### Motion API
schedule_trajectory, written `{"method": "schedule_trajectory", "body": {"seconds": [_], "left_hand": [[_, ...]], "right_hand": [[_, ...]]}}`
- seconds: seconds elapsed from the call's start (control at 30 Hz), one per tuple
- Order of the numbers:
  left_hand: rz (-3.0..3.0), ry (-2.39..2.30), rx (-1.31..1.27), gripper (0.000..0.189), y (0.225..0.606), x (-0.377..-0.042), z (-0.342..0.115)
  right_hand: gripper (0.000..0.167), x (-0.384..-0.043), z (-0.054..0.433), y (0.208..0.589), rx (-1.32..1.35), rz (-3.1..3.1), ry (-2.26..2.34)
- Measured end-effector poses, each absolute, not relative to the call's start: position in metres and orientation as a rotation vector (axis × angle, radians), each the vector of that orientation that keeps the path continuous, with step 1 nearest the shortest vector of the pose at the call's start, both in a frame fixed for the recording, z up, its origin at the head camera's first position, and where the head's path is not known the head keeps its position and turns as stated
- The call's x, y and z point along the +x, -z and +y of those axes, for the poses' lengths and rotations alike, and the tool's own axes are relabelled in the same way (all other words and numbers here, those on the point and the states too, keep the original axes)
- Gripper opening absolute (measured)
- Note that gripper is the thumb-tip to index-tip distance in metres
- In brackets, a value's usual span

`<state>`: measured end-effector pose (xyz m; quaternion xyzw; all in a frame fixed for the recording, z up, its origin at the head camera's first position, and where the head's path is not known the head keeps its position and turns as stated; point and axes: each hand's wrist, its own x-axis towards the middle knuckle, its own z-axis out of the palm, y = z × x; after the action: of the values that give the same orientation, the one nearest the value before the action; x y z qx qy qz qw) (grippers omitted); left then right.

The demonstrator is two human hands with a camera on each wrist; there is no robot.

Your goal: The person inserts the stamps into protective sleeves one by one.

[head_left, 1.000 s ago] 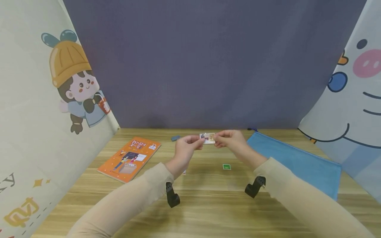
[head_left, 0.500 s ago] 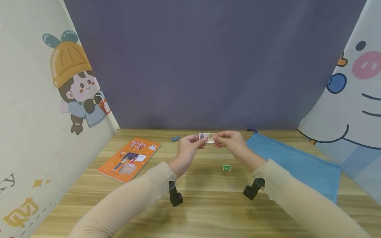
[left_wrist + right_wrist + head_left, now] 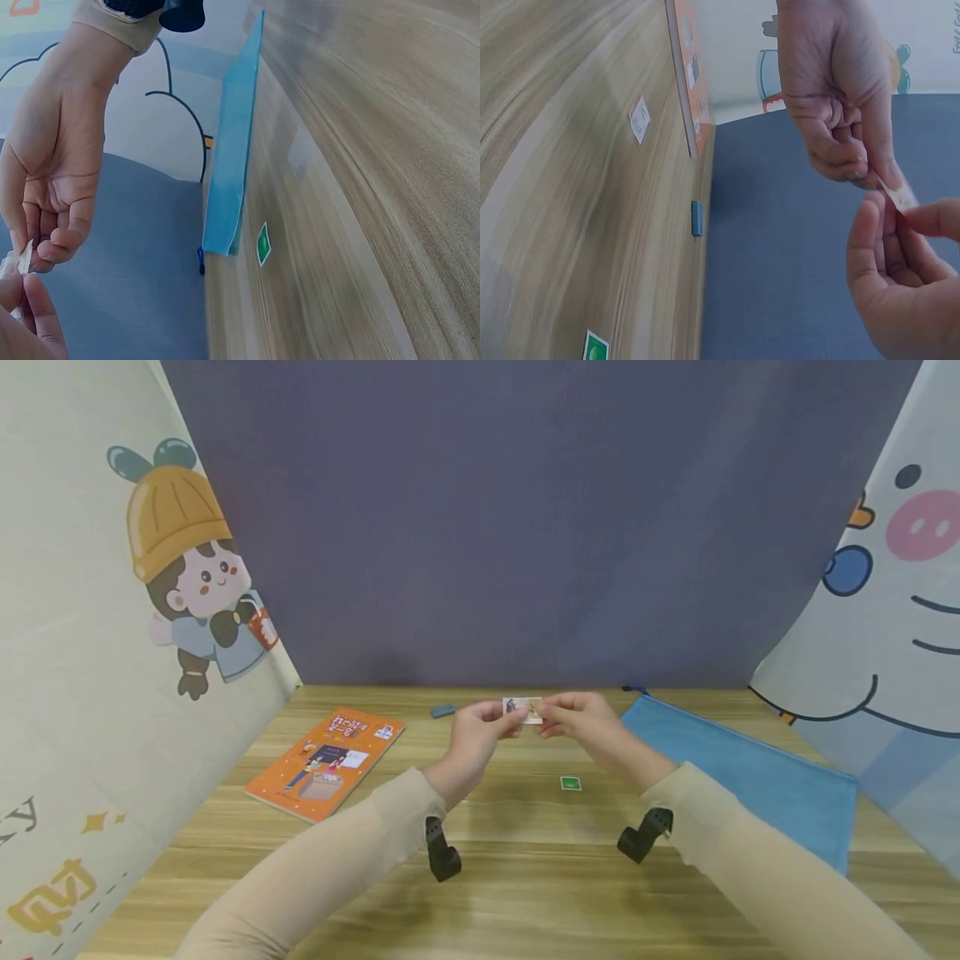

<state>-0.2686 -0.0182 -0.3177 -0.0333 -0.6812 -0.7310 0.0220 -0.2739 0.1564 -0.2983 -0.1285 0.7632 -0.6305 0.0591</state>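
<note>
Above the back of the table, both hands hold a small white-bordered picture card [image 3: 528, 702] between them. The left hand [image 3: 471, 743] pinches its left end, the thumb lying over part of the picture. At the card's right end, the thumb and fingers of the right hand [image 3: 588, 722] pinch the edge. In the left wrist view the piece [image 3: 25, 259] appears edge-on with a clear, shiny film beside it. A small green card [image 3: 571, 783] with a white border lies on the table below the hands. Another small pale card [image 3: 639, 118] lies flat, mostly hidden behind the left wrist in the head view.
An orange illustrated book [image 3: 330, 764] lies at the left of the wooden table [image 3: 517, 893]. A small blue block [image 3: 442, 712] sits near the back edge. To the right lies a flat blue zip pouch [image 3: 742, 777], partly under the right forearm. A dark curtain [image 3: 517, 527] hangs behind.
The left hand has shifted slightly to the right, its thumb covering more of the card's picture. The right hand keeps its pinch, and the things on the table stay put.
</note>
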Motion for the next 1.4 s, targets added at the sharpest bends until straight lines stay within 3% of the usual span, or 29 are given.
{"method": "schedule_trajectory", "body": {"seconds": [1.4], "left_hand": [[-2.146,2.195,-0.093,0.021,0.315,-0.265,-0.034]], "right_hand": [[0.030,-0.278,0.163,0.307,-0.330,2.291,2.012]]}}
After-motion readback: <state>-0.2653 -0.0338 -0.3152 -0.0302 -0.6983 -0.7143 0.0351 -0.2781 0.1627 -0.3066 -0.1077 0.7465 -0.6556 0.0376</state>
